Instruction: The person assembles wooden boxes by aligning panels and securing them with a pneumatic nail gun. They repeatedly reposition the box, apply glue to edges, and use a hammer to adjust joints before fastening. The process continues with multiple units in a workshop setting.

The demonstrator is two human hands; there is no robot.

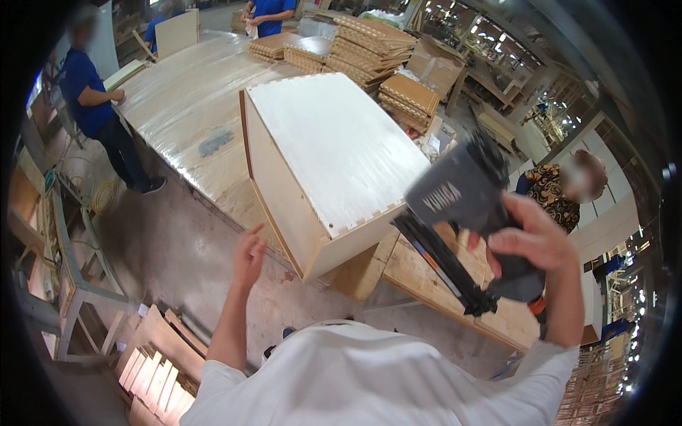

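The nailer (465, 177) is raised right of the box (280, 186); the right grip (529, 238) is closed around it, apparently to bear its weight. Pale lettering (442, 197) marks its casing. The box sits at the bench (174, 113) edge, white panel (334, 149) upward, presumably for access. The left grip (249, 257) is empty, fingers loosely curled.

Glossy table (181, 106), white box (334, 145), brown panel stacks (359, 53)

Concrete floor (202, 245) spreads below me, a shiny-topped worktable (181, 117) stretches ahead, a timber frame (106, 293) stands left, small lights (629, 388) shine right.
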